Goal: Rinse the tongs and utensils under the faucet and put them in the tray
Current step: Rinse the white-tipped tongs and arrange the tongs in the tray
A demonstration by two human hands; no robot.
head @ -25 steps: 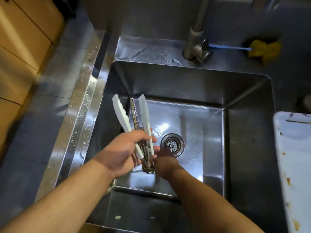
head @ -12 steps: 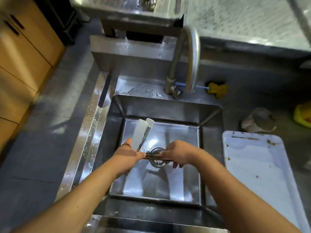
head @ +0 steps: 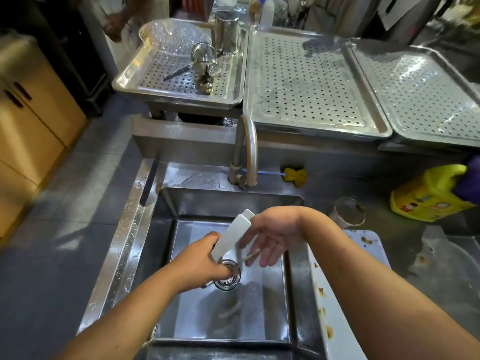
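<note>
White-tipped tongs [head: 233,236] point up and to the right over the steel sink [head: 161,245], their arms pressed together. My left hand [head: 205,263] is shut on their lower end, above the drain [head: 228,278]. My right hand [head: 272,233] hovers just right of the tongs with its fingers spread downward. A thin blurred metal utensil [head: 251,255] lies at its fingertips; whether it is gripped is unclear. The faucet [head: 245,149] arches over the sink's back edge, with no water visible. Perforated steel trays [head: 311,81] stand behind it.
The left perforated tray [head: 179,87] holds a glass bowl, a strainer and a steel cup. A stained white tray [head: 337,307] lies right of the sink, with a cup [head: 346,213], a yellow bottle [head: 428,196] and a yellow sponge [head: 294,175]. Another person's hand [head: 114,24] is at the back left.
My view has lifted and now takes in the trays. My right hand let go of its firm grip by the drain and rose to the right, fingers spread. The tongs tilted right.
</note>
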